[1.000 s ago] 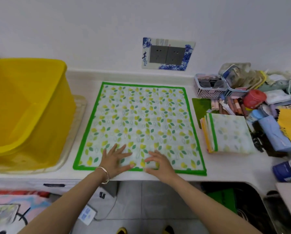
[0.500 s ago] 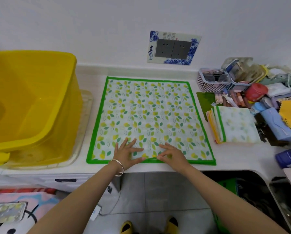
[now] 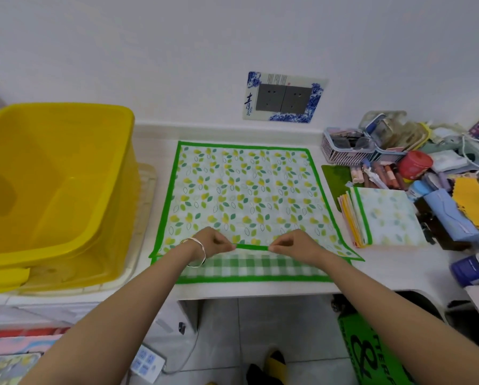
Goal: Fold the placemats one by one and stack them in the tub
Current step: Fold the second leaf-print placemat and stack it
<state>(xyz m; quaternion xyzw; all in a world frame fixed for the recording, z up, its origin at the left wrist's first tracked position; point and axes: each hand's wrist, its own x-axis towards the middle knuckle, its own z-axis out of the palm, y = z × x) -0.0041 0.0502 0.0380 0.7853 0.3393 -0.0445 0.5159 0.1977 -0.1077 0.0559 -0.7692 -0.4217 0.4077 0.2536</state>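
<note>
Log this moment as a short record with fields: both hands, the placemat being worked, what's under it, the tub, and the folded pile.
Left hand: pinches the near green edge of the leaf-print placemat
Right hand: pinches the same edge, further right
Top mat: spread on the counter, near edge raised
Underneath: green checked placemat, near strip showing
Yellow tub: left of the mats, no placemat visible inside
Folded pile: right of the mats, on the counter
</note>
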